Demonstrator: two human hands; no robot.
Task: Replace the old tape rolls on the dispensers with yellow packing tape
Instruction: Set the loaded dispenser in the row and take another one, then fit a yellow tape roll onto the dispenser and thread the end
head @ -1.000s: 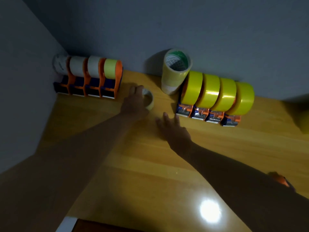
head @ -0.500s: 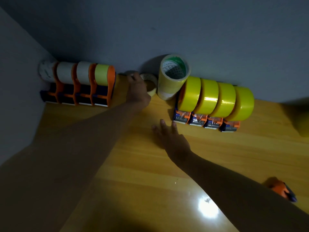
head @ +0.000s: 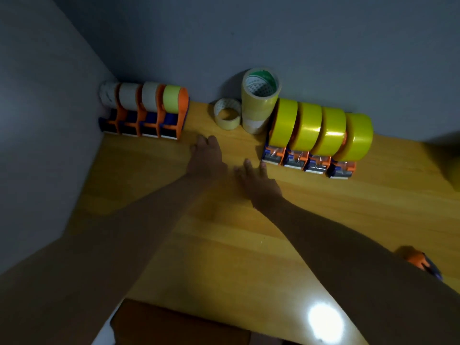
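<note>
Both hands are lying flat mid-table, fingers straight and holding nothing: the left hand (head: 207, 158) and the right hand (head: 257, 179). A small used roll (head: 227, 117) is sitting near the table's back edge, touching the stacked yellow rolls (head: 260, 102), between two dispenser rows (head: 146, 113) (head: 316, 143).

- Wooden tabletop (head: 323, 220), glossy, under both hands.
- Four orange dispensers (head: 144, 125), far left of the hands.
- Four dispensers with yellow rolls (head: 321, 130), just right.
- Small tape roll (head: 227, 117) touching stacked rolls (head: 258, 105), beyond the hands.
</note>
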